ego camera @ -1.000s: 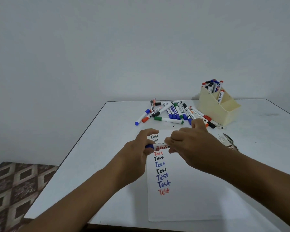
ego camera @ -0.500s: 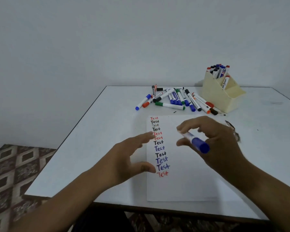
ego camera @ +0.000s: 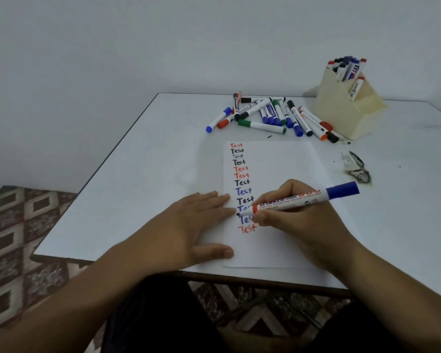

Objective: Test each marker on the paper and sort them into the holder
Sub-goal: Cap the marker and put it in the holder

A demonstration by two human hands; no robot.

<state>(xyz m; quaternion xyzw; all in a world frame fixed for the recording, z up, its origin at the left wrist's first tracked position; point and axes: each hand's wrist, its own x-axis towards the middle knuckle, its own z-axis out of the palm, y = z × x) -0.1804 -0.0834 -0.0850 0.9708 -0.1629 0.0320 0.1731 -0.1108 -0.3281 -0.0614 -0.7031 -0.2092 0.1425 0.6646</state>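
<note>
My right hand [ego camera: 290, 215] grips a white marker [ego camera: 288, 201] with its blue cap stuck on the back end, tip pointing left just above the paper [ego camera: 278, 161]. The sheet carries a column of "Test" words in red, black and blue. My left hand [ego camera: 196, 225] lies flat with straight fingers on the paper's left edge. A pile of several loose markers [ego camera: 270, 115] lies beyond the paper. The cream holder [ego camera: 341, 108] at the back right has several markers standing in it.
The white table [ego camera: 138, 174] has its left and near edges close to my arms, with patterned floor [ego camera: 15, 225] beyond. A dark smudged scrap [ego camera: 358, 169] lies right of the paper. A plain wall stands behind the table.
The cap came off and now sits on the marker's back end. My right hand brought the tip down to the paper, and my left hand dropped flat onto the sheet's edge.
</note>
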